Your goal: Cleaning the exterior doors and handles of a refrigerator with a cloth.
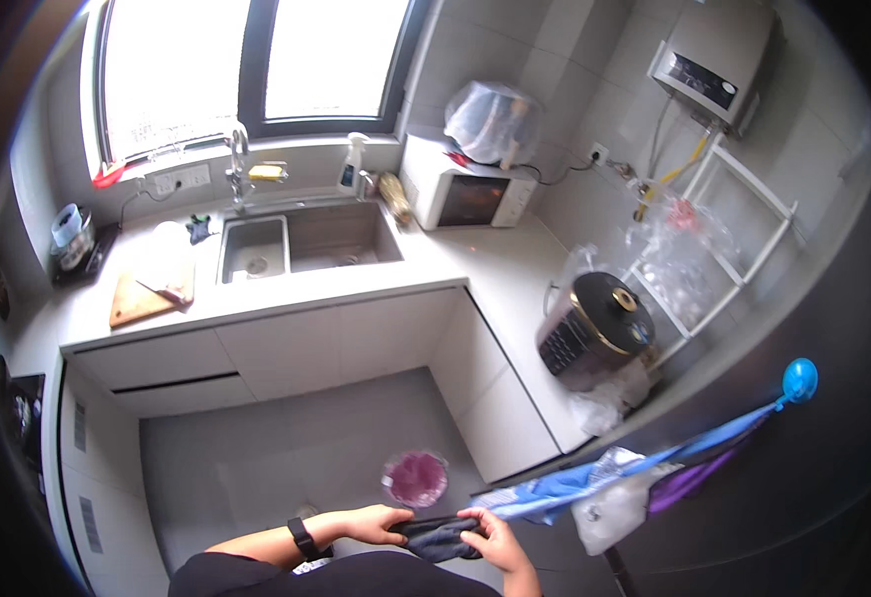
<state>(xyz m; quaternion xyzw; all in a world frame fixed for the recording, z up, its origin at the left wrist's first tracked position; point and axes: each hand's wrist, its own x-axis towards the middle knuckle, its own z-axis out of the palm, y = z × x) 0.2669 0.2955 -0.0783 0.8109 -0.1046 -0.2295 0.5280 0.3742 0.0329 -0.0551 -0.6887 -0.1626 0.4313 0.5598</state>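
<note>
A dark grey cloth (pixel 439 539) is stretched between my two hands, just in front of my body. My left hand (pixel 377 525) grips its left end, and a black band circles that wrist. The right end is pinched between the thumb and fingers of my right hand (pixel 493 539). What exactly the cloth is, I cannot tell. Beyond it on the grey floor stands a waste bin (pixel 415 477) with a pink liner. Close to my right hand hang a blue cloth (pixel 547 492) and a white plastic bag (pixel 608 515).
The cloth and bag hang from a blue hook (pixel 799 380) on a dark panel. A knife lies on a cutting board (pixel 153 292), left of the sink (pixel 346 235). An electric pressure cooker (pixel 596 328) and a microwave (pixel 472 195) stand on the right counter (pixel 491 261).
</note>
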